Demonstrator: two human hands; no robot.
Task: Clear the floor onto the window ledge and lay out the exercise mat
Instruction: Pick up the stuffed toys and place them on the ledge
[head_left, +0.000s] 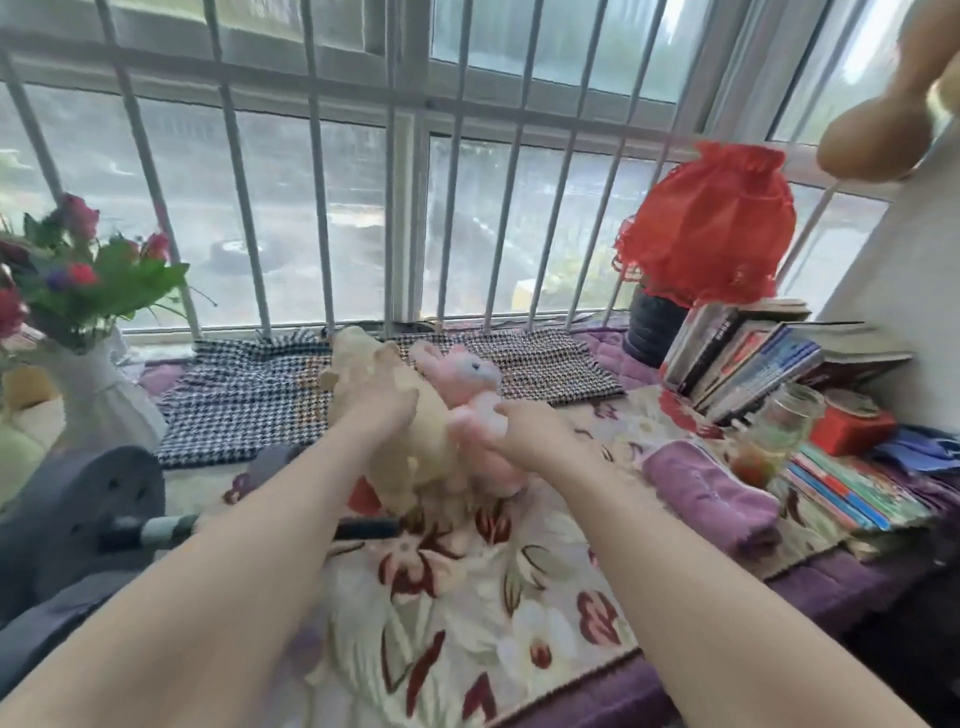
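Left hand (387, 402) wraps your cream plush toy (395, 421) at its middle, above the floral-covered window ledge (519, 597) | right hand (519, 431) pinches your pink plush rabbit (467, 384) low on its body | both likely light, soft, squashy; grip the torsos, not limbs.

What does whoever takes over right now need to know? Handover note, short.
Left hand: gripping the beige plush toy.
Right hand: gripping the pink plush toy.
Both toys are over the window ledge, at the houndstooth cloth, not yet released.
Done: dumbbell and purple towel lie on the ledge.
Left: release the toys; exercise mat not in view, still to lay out.
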